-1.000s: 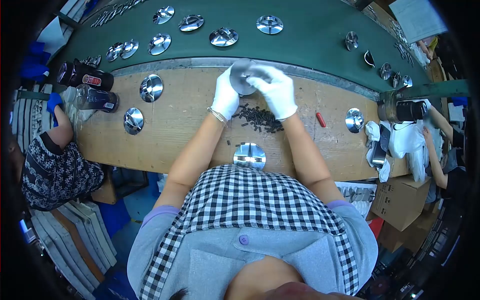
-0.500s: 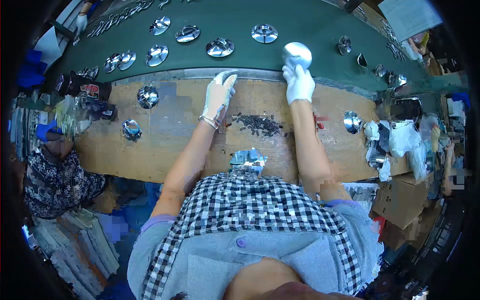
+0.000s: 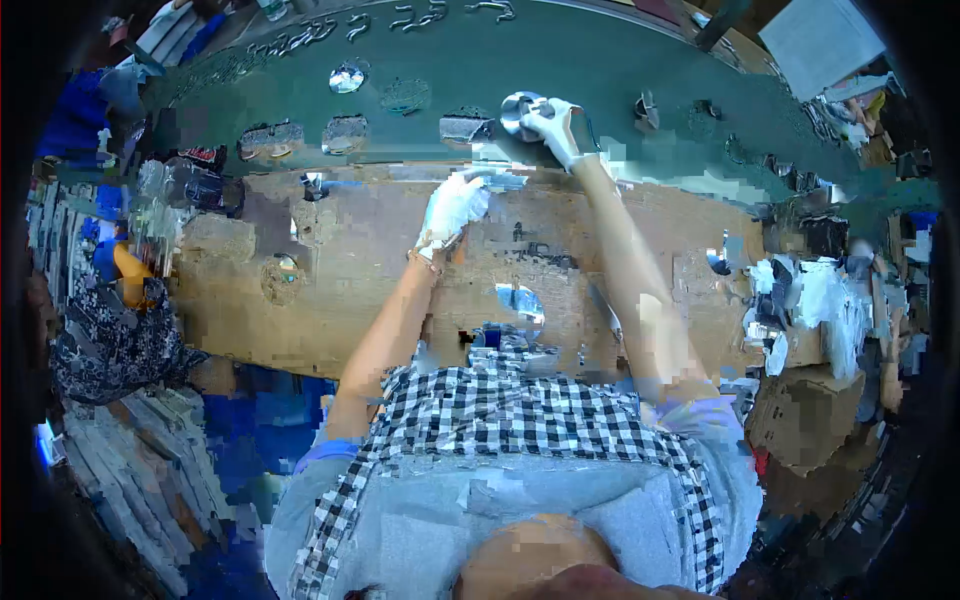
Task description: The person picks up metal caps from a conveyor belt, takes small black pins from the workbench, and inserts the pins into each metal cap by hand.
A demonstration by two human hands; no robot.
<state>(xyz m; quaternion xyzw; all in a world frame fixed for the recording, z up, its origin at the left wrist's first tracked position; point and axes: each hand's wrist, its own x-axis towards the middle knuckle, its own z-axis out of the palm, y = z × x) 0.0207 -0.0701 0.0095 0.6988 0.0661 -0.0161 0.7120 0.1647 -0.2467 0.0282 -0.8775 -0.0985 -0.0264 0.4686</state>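
Observation:
My right hand (image 3: pixel 555 128), in a white glove, reaches over the green surface with its fingers closed on the edge of a shiny metal disc (image 3: pixel 522 115). Near the board's far edge, my gloved left hand (image 3: pixel 457 208) appears loosely open and holds nothing that I can make out. Small dark pieces (image 3: pixel 540 255) lie on the board between my forearms. Close to my apron is another shiny disc (image 3: pixel 520 302), partly smeared. The picture is blocky, which hides fine detail of the fingers.
More metal discs (image 3: pixel 347 77) lie on the green surface (image 3: pixel 600 60), beyond the brown board (image 3: pixel 350 300). Dark jars (image 3: pixel 205 187) stand at the left, plastic bags (image 3: pixel 835 300) at the right. Parts of other people show at both sides.
My right hand first held a disc beside my left hand, then carried it onto the green surface. It is now further left, on a disc. My left hand has let go; the view has shifted slightly.

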